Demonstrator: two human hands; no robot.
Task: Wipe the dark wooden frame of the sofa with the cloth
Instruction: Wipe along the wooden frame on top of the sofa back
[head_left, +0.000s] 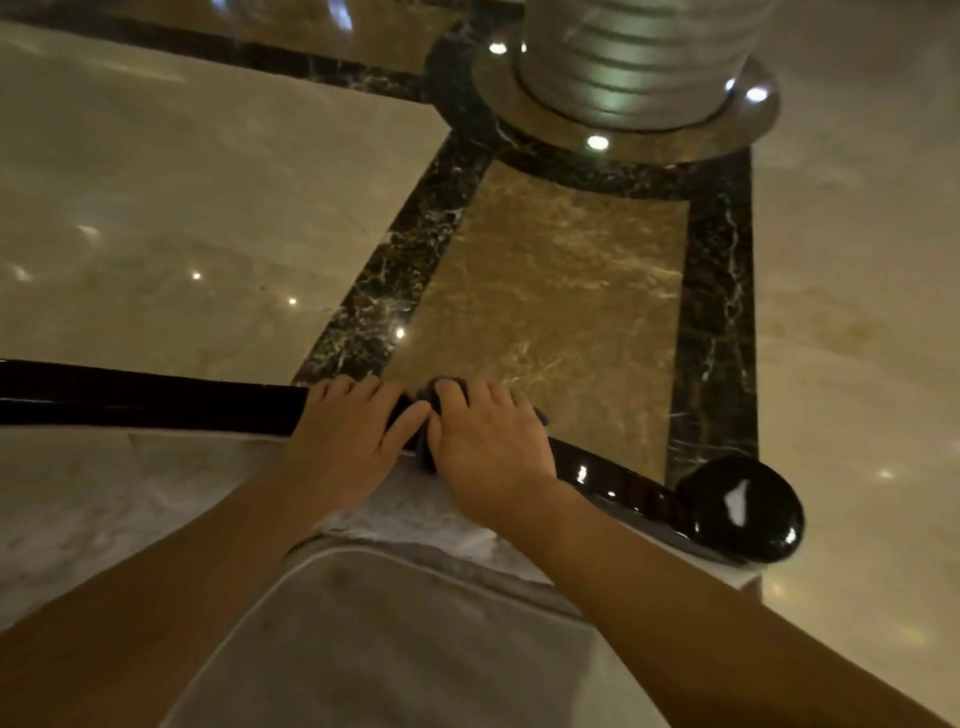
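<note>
The dark wooden frame (156, 405) ran across the top edge of the sofa, curving down to a glossy rounded knob (743, 514) at its right end. The cloth (427, 395), a small dark wad, was pressed onto the frame about midway along it, mostly hidden under the right hand (488, 436), whose grip was closed over the cloth with the fingers curled across the frame's far edge. The left hand (348, 431) was laid flat on the frame just beside it, grip apart, holding nothing. The step would likely be done best with steady pressure kept through the cloth, long strokes drawn toward the knob, and the far edge wrapped too.
</note>
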